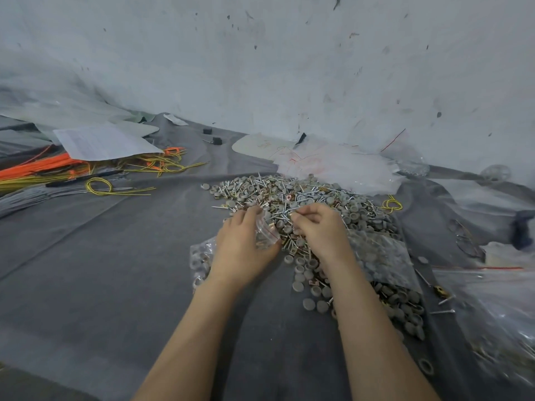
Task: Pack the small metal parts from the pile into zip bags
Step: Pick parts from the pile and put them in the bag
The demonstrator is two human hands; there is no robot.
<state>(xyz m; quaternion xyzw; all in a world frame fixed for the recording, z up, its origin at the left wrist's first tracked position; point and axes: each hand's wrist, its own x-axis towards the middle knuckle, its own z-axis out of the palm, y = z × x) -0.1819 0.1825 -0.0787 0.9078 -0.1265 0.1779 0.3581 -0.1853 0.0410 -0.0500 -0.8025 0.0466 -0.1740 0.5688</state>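
Centrally on the grey cloth (pixel 115 270), toward its far edge: the pile (pixel 307 195) of small metal parts, screws, grey round caps and brassy clips all mixed. Left hand (pixel 241 247) sits at the pile's near-left edge, fingers curled, thumb and fingertips pinching a small zip bag (pixel 267 231). The bag is clear with a red strip, something brassy shows through it, and it sits between the two hands at the pile's near side. Right hand (pixel 321 230) is knuckles-up on the pile just beside the bag, fingers curled in tight, tips down among the screws. Cannot tell if they have hold of a part, as the tips are hidden. Hands are near each other, not touching.

Filled bag of grey caps (pixel 199 261) lies under the left wrist, partly covered. Second filled bag (pixel 385 256) lies on the pile's right side, just beside the right forearm. Stack of empty zip bags (pixel 335 164) is just behind the pile, at the cloth's far edge against the wall sheeting (pixel 289 68). Large clear bag (pixel 492 319) is at the right edge, contents blurred. At the left edge are orange and yellow wires (pixel 58 169), with a paper sheet (pixel 101 143) lying over their far part. Small black blocks (pixel 217 140) are near the far edge, apart from the pile. Yellow wire loop (pixel 391 205) is just beside the pile's right side.
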